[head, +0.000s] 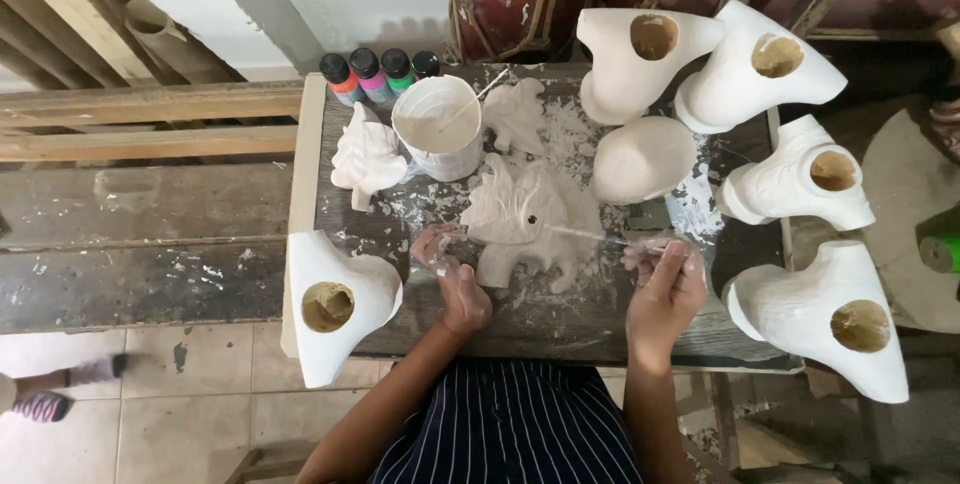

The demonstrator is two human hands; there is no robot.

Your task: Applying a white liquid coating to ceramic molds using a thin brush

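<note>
1. Plaster figure of an animal, white and unpainted (525, 219), lies at the middle of the dark wooden worktable (560, 329), and it is the piece I work on now.
2. My left hand (450, 279) steadies it from its left side; the fingers touch the edge of the figure and curl on it loosely, not clamped around it.
3. My right hand (662, 289) is just to the right of the figure, its fingers pinched together on a thin pale brush (590, 235), and the tip of this brush reaches the body of the figure.
4. I judge the work is at an early stage: the figure shows only white coating, no colour at all, and the four small paint bottles with dark caps (380, 74) stand shut at the far edge.
5. White round bucket holding white liquid and a stick (438, 127) stands just behind the figure, between a small white shell-like cast (367, 156) and another small white figure (517, 114).
6. Large white hollow casts with round brown openings (800, 179) stand around the table, and one more (335, 299) near my left arm; all are uncoloured too.
7. White dust and splashes cover the tabletop around the figure.
</note>
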